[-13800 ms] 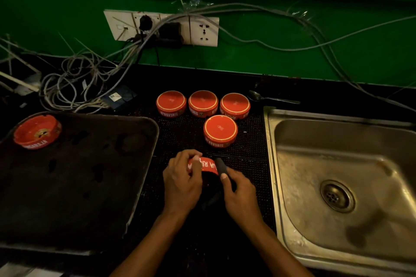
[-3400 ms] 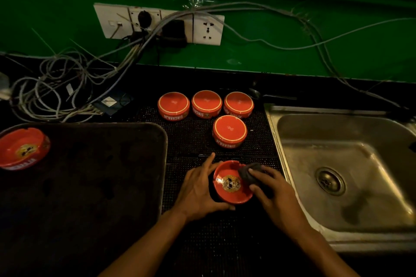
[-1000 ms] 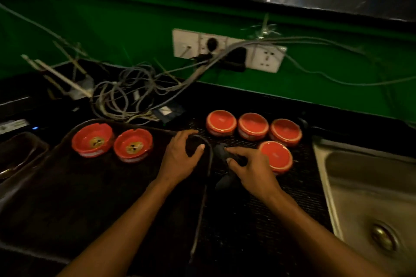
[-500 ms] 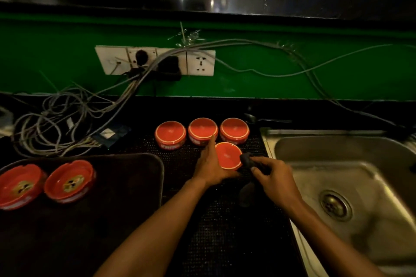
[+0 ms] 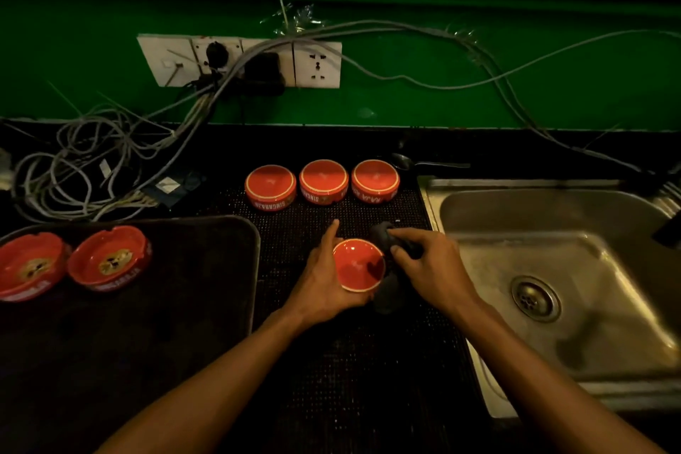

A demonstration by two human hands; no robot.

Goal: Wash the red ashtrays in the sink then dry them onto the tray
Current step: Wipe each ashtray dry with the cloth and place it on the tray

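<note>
Six red ashtrays are showing in all. One ashtray (image 5: 358, 265) is sitting in our left hand (image 5: 324, 284), bottom up, our fingers curling round its near side and the thumb reaching past its far rim, so we are clamping it steady for wiping. Our right hand (image 5: 431, 269) is pinching a dark cloth (image 5: 383, 236) between thumb and fingertips (image 5: 396, 251), just beside the ashtray's right edge; the cloth is trailing down under that hand. Three ashtrays (image 5: 323, 181) are standing upside down in a row beyond our fingertips on the dotted mat (image 5: 353, 361), probably draining. Two ashtrays (image 5: 109, 258) are resting open side up on the dark tray (image 5: 206, 269), well left of our left hand, seemingly already dried. We are keeping the sink (image 5: 552, 306) to the right of our right hand.
</note>
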